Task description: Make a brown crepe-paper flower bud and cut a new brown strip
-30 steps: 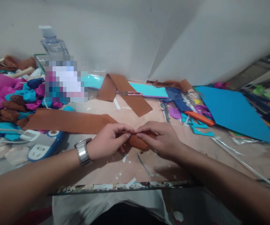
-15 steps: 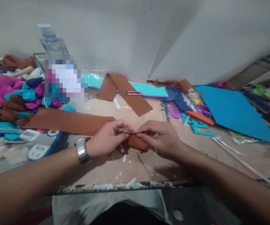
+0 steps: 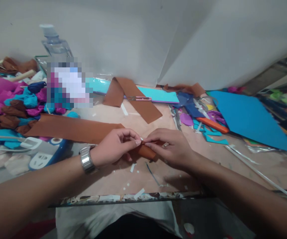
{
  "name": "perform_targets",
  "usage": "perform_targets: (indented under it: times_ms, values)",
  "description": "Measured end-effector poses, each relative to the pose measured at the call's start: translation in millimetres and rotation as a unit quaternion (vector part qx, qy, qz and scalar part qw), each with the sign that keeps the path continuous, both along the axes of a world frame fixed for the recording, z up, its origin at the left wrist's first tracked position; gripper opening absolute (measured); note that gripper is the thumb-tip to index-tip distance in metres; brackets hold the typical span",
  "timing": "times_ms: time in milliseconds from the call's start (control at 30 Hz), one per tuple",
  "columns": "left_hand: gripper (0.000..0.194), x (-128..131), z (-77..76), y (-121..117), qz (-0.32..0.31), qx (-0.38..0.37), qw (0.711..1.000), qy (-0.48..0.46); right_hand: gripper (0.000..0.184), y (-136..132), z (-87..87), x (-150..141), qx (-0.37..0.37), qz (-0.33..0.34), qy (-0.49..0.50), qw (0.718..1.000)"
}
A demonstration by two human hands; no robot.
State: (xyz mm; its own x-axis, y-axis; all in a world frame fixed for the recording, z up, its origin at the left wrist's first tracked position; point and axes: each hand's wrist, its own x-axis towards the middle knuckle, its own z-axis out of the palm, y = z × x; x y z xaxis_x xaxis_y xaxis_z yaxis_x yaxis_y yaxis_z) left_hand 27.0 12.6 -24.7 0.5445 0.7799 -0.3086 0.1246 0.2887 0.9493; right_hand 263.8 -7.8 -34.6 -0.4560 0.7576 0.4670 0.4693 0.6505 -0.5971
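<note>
Just above the table's middle, my left hand [image 3: 117,146], with a metal watch [image 3: 86,160] on its wrist, pinches thumb and forefinger together at the edge of a brown strip [image 3: 147,153]. A tiny white bit [image 3: 141,139] shows at those fingertips; what it is I cannot tell. My right hand [image 3: 170,144] is closed on the same strip, thumb and forefinger almost touching the left fingertips. Part of the strip is hidden under both hands. Behind the left hand lies a long flat brown length [image 3: 78,127]; whether it joins the held piece is hidden.
Another brown strip [image 3: 140,101] lies folded behind, with pink-handled thread snips [image 3: 139,98] on it. Crumpled coloured bundles [image 3: 16,103], a power socket block [image 3: 46,154] and a clear bottle [image 3: 56,46] stand left. An orange cutter [image 3: 213,125] and blue sheet [image 3: 252,119] lie right.
The left fingertips have shifted slightly, and a small white bit now shows between them. The right hand and the strip have hardly moved.
</note>
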Motion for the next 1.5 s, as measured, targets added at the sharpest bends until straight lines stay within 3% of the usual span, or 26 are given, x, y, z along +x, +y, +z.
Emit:
perform_targets:
  times_ms: [233,400,600,1167,1500]
  values:
    - [0.027,2.6,-6.7,1.1,0.015,-0.009,0.999,-0.029,0.012,-1.4,-1.2,-1.2,0.023,0.005,-0.003,1.0]
    - [0.017,3.8,-1.8,-1.3,0.024,0.011,1.0,-0.01,0.016,-1.7,-2.1,-1.3,0.051,0.011,-0.008,0.999]
    - [0.016,5.6,5.7,-3.4,0.024,-0.024,0.998,0.046,0.01,-1.2,-1.7,-2.5,0.053,0.02,-0.004,0.998]
    - [0.021,4.4,3.9,-3.4,0.006,-0.044,0.998,0.043,0.018,-0.4,-3.1,-1.3,0.082,0.036,-0.017,0.996]
    - [0.024,2.0,-0.8,-2.8,-0.006,0.011,0.999,0.053,0.014,-1.5,-0.5,-1.8,0.073,0.021,-0.023,0.997]
